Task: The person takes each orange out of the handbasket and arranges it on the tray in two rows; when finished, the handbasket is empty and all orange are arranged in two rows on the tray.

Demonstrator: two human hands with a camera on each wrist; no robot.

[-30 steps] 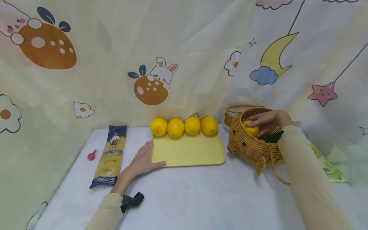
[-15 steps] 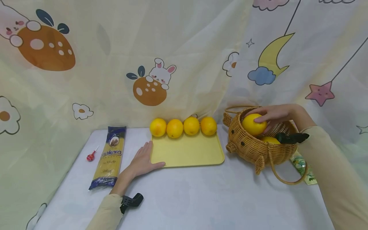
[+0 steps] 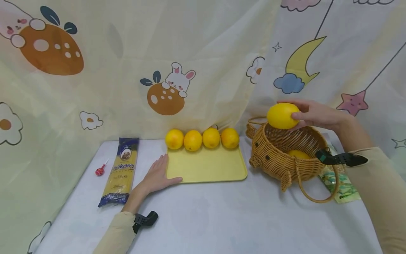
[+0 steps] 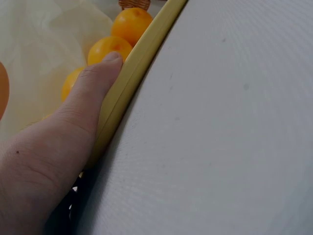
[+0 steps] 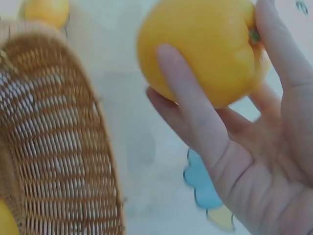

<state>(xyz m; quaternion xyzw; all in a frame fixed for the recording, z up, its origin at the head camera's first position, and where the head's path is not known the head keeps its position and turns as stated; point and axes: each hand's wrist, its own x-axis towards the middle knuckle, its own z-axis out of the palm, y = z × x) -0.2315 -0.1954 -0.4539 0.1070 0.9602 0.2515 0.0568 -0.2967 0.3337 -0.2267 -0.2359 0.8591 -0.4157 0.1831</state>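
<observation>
My right hand (image 3: 320, 113) holds a yellow-orange orange (image 3: 280, 116) above the mouth of a wicker basket (image 3: 279, 167) with a pig face. The right wrist view shows fingers curled round this orange (image 5: 200, 49), with its green stem spot to the right. Inside the basket lies another orange (image 3: 299, 154), partly hidden by the rim. My left hand (image 3: 157, 178) rests at the left edge of a yellow tray (image 3: 206, 167), fingers straight and thumb spread along the front edge. Several oranges (image 3: 192, 141) stand in a row along the tray's back edge.
Left of the tray lies a blue and yellow pasta packet (image 3: 120, 173), with a red lollipop (image 3: 100, 170) beside it. A green packet (image 3: 344, 188) lies partly under the basket's right side. Behind the white table hangs a printed cloth (image 3: 219, 77).
My right hand has lifted the orange up out of the basket, uncovering the other orange inside. The basket has settled little changed, and my left hand stays at the tray.
</observation>
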